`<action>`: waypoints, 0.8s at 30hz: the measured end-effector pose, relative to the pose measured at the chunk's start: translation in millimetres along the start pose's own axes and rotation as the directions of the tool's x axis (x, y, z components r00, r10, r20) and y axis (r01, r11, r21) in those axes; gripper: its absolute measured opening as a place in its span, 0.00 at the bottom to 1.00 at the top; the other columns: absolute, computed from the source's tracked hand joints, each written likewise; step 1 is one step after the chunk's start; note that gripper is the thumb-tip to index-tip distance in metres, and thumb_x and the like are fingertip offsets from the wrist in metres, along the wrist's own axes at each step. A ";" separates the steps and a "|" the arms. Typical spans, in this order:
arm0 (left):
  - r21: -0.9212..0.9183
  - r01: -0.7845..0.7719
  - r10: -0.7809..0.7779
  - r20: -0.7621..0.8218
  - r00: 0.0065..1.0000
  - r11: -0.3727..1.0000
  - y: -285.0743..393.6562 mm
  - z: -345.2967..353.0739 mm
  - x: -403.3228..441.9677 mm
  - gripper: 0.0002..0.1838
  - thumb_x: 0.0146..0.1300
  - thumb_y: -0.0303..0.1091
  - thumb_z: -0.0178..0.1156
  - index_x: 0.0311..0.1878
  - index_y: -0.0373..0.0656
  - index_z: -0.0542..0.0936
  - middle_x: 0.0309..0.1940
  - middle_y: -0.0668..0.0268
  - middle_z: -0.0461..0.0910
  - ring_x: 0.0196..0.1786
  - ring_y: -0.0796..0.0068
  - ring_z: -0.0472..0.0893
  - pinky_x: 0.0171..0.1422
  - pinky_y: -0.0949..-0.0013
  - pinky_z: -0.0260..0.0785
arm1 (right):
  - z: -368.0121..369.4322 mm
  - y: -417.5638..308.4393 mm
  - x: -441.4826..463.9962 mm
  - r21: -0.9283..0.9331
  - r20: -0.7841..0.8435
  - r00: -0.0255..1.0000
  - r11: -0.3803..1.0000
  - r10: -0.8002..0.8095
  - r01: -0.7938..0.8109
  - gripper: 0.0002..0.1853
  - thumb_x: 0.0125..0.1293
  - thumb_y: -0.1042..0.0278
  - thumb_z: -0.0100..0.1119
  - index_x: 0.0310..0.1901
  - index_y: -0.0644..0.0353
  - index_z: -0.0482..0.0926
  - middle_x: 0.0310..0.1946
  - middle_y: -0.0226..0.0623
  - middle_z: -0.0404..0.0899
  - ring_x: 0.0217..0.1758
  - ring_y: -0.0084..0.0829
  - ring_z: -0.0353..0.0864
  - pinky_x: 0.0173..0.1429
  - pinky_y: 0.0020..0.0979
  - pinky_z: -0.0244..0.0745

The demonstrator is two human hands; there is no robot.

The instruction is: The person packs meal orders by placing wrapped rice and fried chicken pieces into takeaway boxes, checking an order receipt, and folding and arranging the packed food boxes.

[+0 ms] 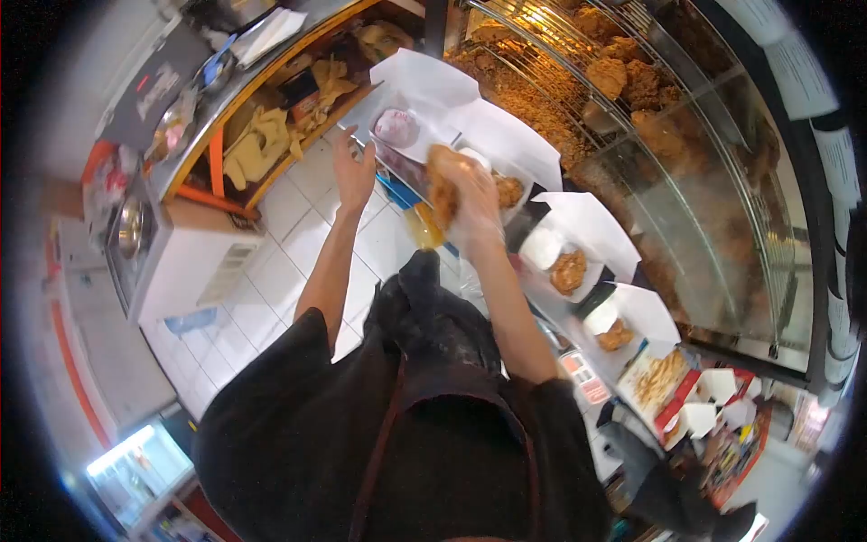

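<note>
My right hand [477, 191], slightly blurred, grips a piece of fried chicken [442, 185] above the front edge of the counter. Close behind it stands an open white box [531, 135], with a white round-topped item and another piece of fried chicken [508, 191] inside. My left hand [355, 172] is raised with its fingers apart, holding nothing. It is near another open white box [424, 77], which contains a pinkish-white round item [396, 128]. Further right are two more open boxes [591, 221] [648, 312], each with a white item and fried chicken.
A glass-fronted heated cabinet [722, 181] with racks of fried chicken rises behind the boxes. Further right lie a container of golden food [657, 381] and red-and-white boxes [697, 420]. A wooden shelf unit [262, 144] stands left. White tiled floor [248, 303] lies below.
</note>
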State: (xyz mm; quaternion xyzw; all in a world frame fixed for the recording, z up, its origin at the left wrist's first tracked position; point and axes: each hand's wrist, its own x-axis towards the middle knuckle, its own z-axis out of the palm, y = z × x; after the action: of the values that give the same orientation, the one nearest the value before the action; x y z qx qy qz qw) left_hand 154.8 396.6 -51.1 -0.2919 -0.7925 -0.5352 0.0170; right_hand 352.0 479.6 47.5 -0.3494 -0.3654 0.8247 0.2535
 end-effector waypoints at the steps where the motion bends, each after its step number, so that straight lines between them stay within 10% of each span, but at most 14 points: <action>1: -0.011 -0.010 0.011 0.035 0.999 1.000 -14.6 6.9 25.0 0.23 0.65 0.32 0.60 0.63 0.36 0.71 0.56 0.52 0.75 0.54 0.57 0.77 0.60 0.55 0.72 | 22.5 13.0 33.7 0.007 -0.008 0.999 0.999 -0.038 0.038 0.20 0.59 0.60 0.70 0.47 0.64 0.80 0.42 0.39 0.81 0.51 0.36 0.79 0.54 0.36 0.76; 3: 0.057 -0.230 0.230 0.011 0.973 0.971 -46.6 23.6 55.7 0.27 0.64 0.32 0.61 0.66 0.37 0.71 0.57 0.48 0.74 0.55 0.53 0.76 0.63 0.54 0.69 | 50.1 38.3 79.1 0.020 -0.058 0.995 0.997 -0.079 0.080 0.22 0.56 0.58 0.72 0.45 0.66 0.80 0.42 0.43 0.80 0.53 0.36 0.78 0.56 0.37 0.75; 5: 0.009 -0.168 0.166 0.105 0.980 0.986 -62.4 35.2 77.9 0.25 0.64 0.32 0.61 0.64 0.37 0.72 0.57 0.48 0.74 0.55 0.51 0.76 0.62 0.55 0.69 | 71.7 48.5 112.8 -0.841 -0.104 0.737 0.455 -0.668 0.293 0.23 0.53 0.57 0.71 0.46 0.65 0.81 0.43 0.48 0.80 0.57 0.42 0.77 0.61 0.41 0.72; 9: -0.025 0.038 -0.029 0.302 0.953 0.999 -72.8 44.1 82.5 0.22 0.66 0.33 0.58 0.61 0.35 0.75 0.57 0.47 0.75 0.56 0.50 0.77 0.63 0.57 0.69 | 82.5 64.3 151.7 -0.976 -0.180 0.551 0.218 -0.815 0.004 0.26 0.53 0.54 0.70 0.49 0.64 0.80 0.51 0.54 0.79 0.62 0.47 0.73 0.67 0.44 0.66; 15: -0.018 -0.158 0.159 0.217 0.963 0.987 -112.3 62.5 79.7 0.20 0.69 0.32 0.55 0.60 0.31 0.76 0.50 0.48 0.79 0.48 0.58 0.81 0.56 0.57 0.73 | 73.2 90.5 166.7 -0.983 -0.090 0.891 -0.102 -0.446 -0.150 0.27 0.71 0.52 0.49 0.63 0.64 0.73 0.68 0.56 0.67 0.74 0.56 0.61 0.75 0.57 0.53; 17: -0.052 0.083 -0.055 0.412 0.910 0.995 -108.8 56.4 82.6 0.23 0.72 0.34 0.54 0.65 0.32 0.70 0.48 0.51 0.79 0.42 0.64 0.83 0.49 0.60 0.77 | 71.9 80.8 167.6 -0.934 -0.046 0.948 -0.324 -0.316 -0.154 0.24 0.74 0.53 0.42 0.64 0.59 0.73 0.71 0.59 0.64 0.79 0.57 0.55 0.76 0.70 0.43; 18: -0.103 0.383 -0.268 0.552 0.790 0.918 -96.7 50.5 86.2 0.28 0.74 0.38 0.55 0.70 0.33 0.63 0.45 0.52 0.79 0.39 0.70 0.82 0.44 0.65 0.78 | 77.5 50.9 150.6 -0.977 0.054 0.985 -0.211 -0.165 0.018 0.19 0.73 0.58 0.46 0.59 0.56 0.76 0.68 0.60 0.68 0.76 0.57 0.60 0.76 0.69 0.46; 20: -0.330 0.356 -0.160 0.497 0.853 0.874 -77.4 38.0 78.6 0.31 0.73 0.41 0.59 0.71 0.35 0.63 0.50 0.48 0.80 0.46 0.67 0.82 0.46 0.66 0.79 | 85.4 35.4 126.8 -0.943 0.059 0.971 -0.333 -0.230 -0.022 0.14 0.68 0.64 0.53 0.52 0.58 0.76 0.56 0.44 0.82 0.61 0.48 0.80 0.67 0.56 0.69; 24: -0.046 -0.024 0.029 0.117 0.993 0.999 -34.8 1.3 48.6 0.25 0.72 0.43 0.60 0.62 0.33 0.74 0.56 0.52 0.77 0.53 0.59 0.79 0.52 0.60 0.75 | 50.8 59.4 60.3 -0.942 0.261 0.625 -0.053 -0.735 0.331 0.17 0.65 0.57 0.62 0.52 0.55 0.79 0.43 0.35 0.85 0.49 0.29 0.84 0.60 0.41 0.75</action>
State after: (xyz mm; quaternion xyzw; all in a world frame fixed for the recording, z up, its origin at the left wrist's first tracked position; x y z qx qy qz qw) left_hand 98.1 410.4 -64.3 -0.3335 -0.7762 -0.5342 -0.0290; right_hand 265.8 462.7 2.5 -0.3783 -0.8408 0.1698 0.3480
